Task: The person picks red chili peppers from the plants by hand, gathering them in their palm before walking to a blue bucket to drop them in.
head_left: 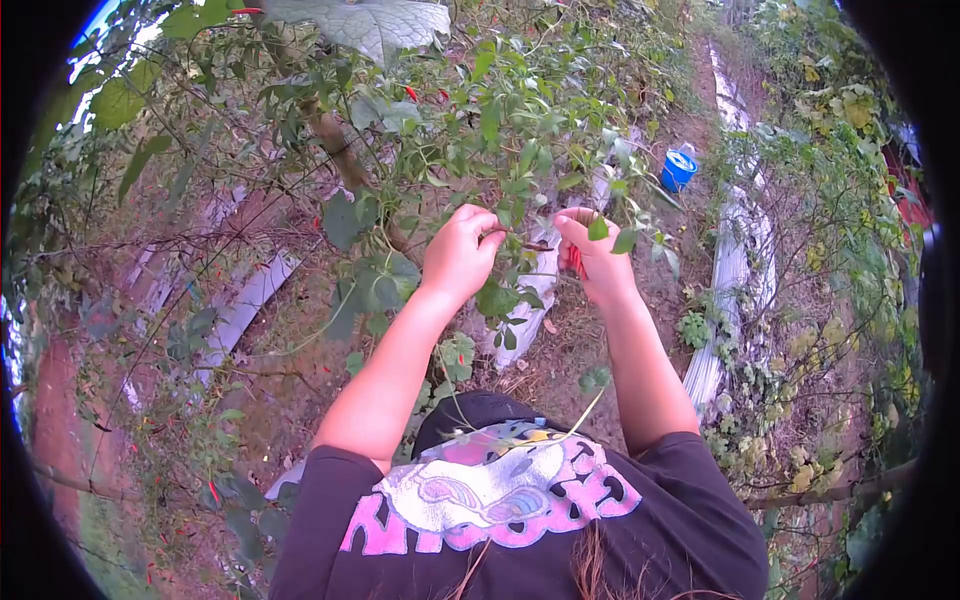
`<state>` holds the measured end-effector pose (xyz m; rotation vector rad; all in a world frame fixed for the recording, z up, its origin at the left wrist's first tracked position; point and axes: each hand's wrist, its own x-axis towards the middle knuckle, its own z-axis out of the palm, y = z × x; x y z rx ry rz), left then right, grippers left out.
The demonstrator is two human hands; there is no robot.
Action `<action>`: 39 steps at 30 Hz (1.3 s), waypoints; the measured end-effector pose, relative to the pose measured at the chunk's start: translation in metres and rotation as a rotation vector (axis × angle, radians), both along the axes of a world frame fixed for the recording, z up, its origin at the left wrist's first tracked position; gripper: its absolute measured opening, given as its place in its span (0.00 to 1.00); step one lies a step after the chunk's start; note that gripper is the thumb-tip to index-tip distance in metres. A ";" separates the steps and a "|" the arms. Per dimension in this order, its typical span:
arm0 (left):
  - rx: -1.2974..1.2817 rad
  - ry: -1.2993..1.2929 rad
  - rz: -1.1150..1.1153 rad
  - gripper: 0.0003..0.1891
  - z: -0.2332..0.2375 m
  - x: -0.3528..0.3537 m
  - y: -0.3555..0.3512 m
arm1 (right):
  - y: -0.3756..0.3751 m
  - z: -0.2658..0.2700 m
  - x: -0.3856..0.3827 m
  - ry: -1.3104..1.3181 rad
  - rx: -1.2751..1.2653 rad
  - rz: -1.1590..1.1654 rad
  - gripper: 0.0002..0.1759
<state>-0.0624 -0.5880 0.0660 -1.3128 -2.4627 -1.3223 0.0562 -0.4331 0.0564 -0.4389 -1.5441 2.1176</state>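
Note:
My left hand (462, 252) is closed in a pinch among the leaves of a chili plant (510, 160), with its fingertips on a thin stem (518, 238). Just to its right, my right hand (597, 258) has curled fingers around several red chili peppers (575, 262), whose ends show at the palm. Its thumb and forefinger come close to the other end of the same stem. A few green leaves overlap the right hand's fingers. More red chilies (411, 94) hang in the foliage above my left hand.
A blue bucket (678, 171) stands on the soil at upper right. Strips of pale plastic sheeting (731, 270) run along the rows. A thick brown branch (338, 150) slants down left of my hands. A large leaf (365, 25) hangs at the top.

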 end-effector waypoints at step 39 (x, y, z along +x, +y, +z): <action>0.324 0.051 0.015 0.10 0.079 0.031 -0.106 | -0.055 0.097 -0.058 0.195 -0.307 0.688 0.07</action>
